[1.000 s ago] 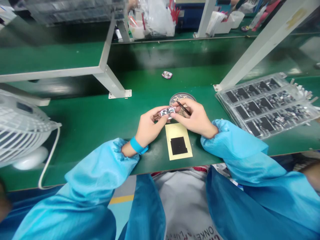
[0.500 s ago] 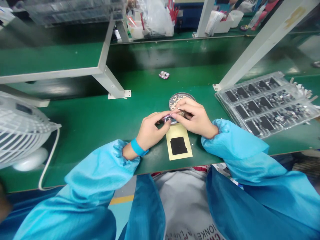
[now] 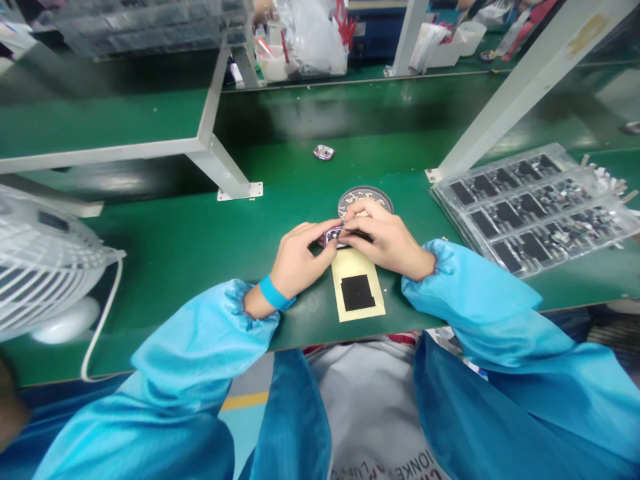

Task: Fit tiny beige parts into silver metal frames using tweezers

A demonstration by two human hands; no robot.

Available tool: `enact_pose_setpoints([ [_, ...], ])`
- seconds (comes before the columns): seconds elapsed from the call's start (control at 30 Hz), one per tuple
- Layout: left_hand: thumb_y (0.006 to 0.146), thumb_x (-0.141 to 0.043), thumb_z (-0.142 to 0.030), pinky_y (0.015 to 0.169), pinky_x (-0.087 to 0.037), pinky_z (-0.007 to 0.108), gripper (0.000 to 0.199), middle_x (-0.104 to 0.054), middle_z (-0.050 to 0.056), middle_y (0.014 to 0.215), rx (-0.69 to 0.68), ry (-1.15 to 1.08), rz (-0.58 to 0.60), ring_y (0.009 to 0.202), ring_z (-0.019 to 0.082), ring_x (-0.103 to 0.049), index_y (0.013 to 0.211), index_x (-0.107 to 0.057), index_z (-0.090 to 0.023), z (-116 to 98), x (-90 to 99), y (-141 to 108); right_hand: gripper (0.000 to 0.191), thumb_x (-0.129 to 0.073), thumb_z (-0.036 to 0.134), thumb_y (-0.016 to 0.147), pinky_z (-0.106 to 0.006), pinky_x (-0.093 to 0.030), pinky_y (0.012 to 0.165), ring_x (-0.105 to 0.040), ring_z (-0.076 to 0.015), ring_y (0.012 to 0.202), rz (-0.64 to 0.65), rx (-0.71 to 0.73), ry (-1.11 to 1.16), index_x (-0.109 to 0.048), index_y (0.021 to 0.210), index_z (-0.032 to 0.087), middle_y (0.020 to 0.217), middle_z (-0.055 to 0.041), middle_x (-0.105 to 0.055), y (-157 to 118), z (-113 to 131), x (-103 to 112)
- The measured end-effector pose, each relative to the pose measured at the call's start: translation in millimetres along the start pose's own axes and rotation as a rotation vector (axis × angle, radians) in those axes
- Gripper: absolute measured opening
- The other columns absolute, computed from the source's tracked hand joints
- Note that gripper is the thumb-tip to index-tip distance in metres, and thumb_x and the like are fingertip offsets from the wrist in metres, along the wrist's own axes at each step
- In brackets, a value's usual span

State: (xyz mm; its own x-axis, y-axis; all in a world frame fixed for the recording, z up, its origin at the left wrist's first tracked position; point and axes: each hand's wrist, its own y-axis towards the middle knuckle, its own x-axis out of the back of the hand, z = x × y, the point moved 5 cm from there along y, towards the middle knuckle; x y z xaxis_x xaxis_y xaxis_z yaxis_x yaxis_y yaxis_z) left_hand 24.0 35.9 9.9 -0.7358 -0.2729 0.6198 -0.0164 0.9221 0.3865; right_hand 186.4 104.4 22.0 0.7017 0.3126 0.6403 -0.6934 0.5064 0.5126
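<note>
My left hand (image 3: pixel 304 259) is closed round a small purple-rimmed device casing (image 3: pixel 330 236), its open side with small parts facing up. Close against it, my right hand (image 3: pixel 389 239) pinches thin dark tweezers (image 3: pixel 358 232), their tip at the casing. Fingers cover much of both. Just behind my hands stands a round dish (image 3: pixel 366 193) of small light-coloured pieces. A yellow sheet (image 3: pixel 359 260) bearing a black square (image 3: pixel 358 293) lies on the bench in front of them. Another purple-rimmed casing (image 3: pixel 324 153) rests farther back.
Clear plastic trays (image 3: pixel 530 207) with black rectangular parts are stacked at the right. A white fan (image 3: pixel 45 260) and its cable stand at the left. Metal shelf legs (image 3: pixel 225 167) rise from the green bench (image 3: pixel 200 240), another post (image 3: pixel 520 87) on the right.
The casing in my left hand has shifted slightly left and tilted. My right fingers have drawn in, and the tweezers now lie flatter across the casing's right side.
</note>
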Motion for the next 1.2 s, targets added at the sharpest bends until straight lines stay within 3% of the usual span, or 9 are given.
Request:
enact_pose_setpoints([
  [0.23, 0.088, -0.067, -0.021, 0.079, -0.053, 0.031, 0.037, -0.077, 0.003, 0.096, 0.015, -0.021, 0.003, 0.080, 0.018, -0.065, 0.125, -0.075, -0.023, 2, -2.0, 1, 0.012, -0.062, 0.025, 0.098, -0.039, -0.056, 0.090, -0.064, -0.0232, 0.105, -0.002, -0.038, -0.015, -0.067, 0.109, 0.023, 0.118, -0.0098, -0.063, 0, 2, 1],
  [0.53, 0.089, -0.066, -0.023, 0.078, -0.052, 0.031, 0.036, -0.076, 0.003, 0.097, 0.019, -0.018, 0.020, 0.080, 0.018, -0.065, 0.124, -0.074, -0.025, 2, -4.3, 0, 0.002, -0.063, 0.022, 0.097, -0.038, -0.054, 0.090, -0.062, -0.0229, 0.107, 0.002, 0.009, 0.055, -0.064, 0.098, 0.022, 0.113, -0.0092, -0.063, 1, 1, 2],
  [0.67, 0.087, -0.066, -0.021, 0.068, -0.047, 0.029, 0.043, -0.068, -0.001, 0.079, 0.103, -0.041, -0.041, 0.066, 0.015, -0.059, 0.131, -0.064, -0.023, 20, 1.2, 7, 0.005, -0.062, 0.025, 0.098, -0.039, -0.051, 0.091, -0.063, -0.0232, 0.102, -0.067, -0.108, 0.013, -0.065, 0.098, 0.022, 0.106, -0.0074, -0.066, 4, -18, 20],
  [0.8, 0.087, -0.067, -0.023, 0.069, -0.045, 0.030, 0.030, -0.067, 0.000, 0.080, 0.128, 0.028, -0.177, 0.066, 0.016, -0.058, 0.117, -0.066, -0.021, 62, 24.1, 40, 0.011, -0.065, 0.028, 0.096, -0.041, -0.049, 0.088, -0.065, -0.0253, 0.097, -0.055, -0.307, -0.177, -0.072, 0.098, 0.021, 0.104, -0.0083, -0.070, 4, -46, 37],
  [0.93, 0.089, -0.064, -0.026, 0.084, -0.046, 0.038, 0.031, -0.066, 0.004, 0.084, 0.124, 0.130, -0.303, 0.080, 0.022, -0.059, 0.120, -0.068, -0.022, 111, 45.4, 93, 0.016, -0.066, 0.033, 0.095, -0.037, -0.047, 0.077, -0.063, -0.0216, 0.084, -0.218, -0.286, -0.119, -0.071, 0.087, 0.020, 0.089, -0.0054, -0.068, 8, -42, 50],
  [1.0, 0.086, -0.068, -0.030, 0.097, -0.041, 0.048, 0.036, -0.067, 0.011, 0.106, 0.108, 0.245, -0.306, 0.105, 0.032, -0.058, 0.121, -0.068, -0.024, 126, 42.7, 118, 0.025, -0.063, 0.036, 0.098, -0.035, -0.044, 0.071, -0.059, -0.0188, 0.076, -0.288, -0.259, -0.072, -0.065, 0.079, 0.020, 0.080, -0.0034, -0.064, 11, -31, 56],
  [1.07, 0.077, -0.079, -0.037, 0.106, -0.034, 0.056, 0.050, -0.060, 0.017, 0.129, 0.073, 0.320, -0.267, 0.128, 0.041, -0.046, 0.124, -0.067, -0.024, 132, 29.7, 139, 0.034, -0.056, 0.039, 0.102, -0.034, -0.042, 0.069, -0.056, -0.0173, 0.071, -0.316, -0.253, -0.027, -0.061, 0.074, 0.020, 0.074, -0.0023, -0.060, 13, -22, 62],
  [1.13, 0.068, -0.086, -0.043, 0.110, -0.027, 0.063, 0.062, -0.055, 0.019, 0.138, 0.047, 0.345, -0.216, 0.137, 0.046, -0.036, 0.122, -0.065, -0.022, 134, 12.4, 157, 0.038, -0.049, 0.041, 0.105, -0.034, -0.041, 0.070, -0.056, -0.0171, 0.071, -0.303, -0.248, -0.006, -0.060, 0.074, 0.021, 0.074, -0.0024, -0.059, 13, -17, 66],
  [1.2, 0.067, -0.087, -0.046, 0.111, -0.022, 0.068, 0.059, -0.055, 0.022, 0.135, 0.095, 0.351, -0.200, 0.137, 0.049, -0.034, 0.113, -0.065, -0.018, 137, -0.6, 171, 0.040, -0.047, 0.041, 0.106, -0.034, -0.041, 0.071, -0.055, -0.0174, 0.073, -0.251, -0.233, -0.041, -0.059, 0.074, 0.021, 0.075, -0.0029, -0.058, 13, -18, 69],
])
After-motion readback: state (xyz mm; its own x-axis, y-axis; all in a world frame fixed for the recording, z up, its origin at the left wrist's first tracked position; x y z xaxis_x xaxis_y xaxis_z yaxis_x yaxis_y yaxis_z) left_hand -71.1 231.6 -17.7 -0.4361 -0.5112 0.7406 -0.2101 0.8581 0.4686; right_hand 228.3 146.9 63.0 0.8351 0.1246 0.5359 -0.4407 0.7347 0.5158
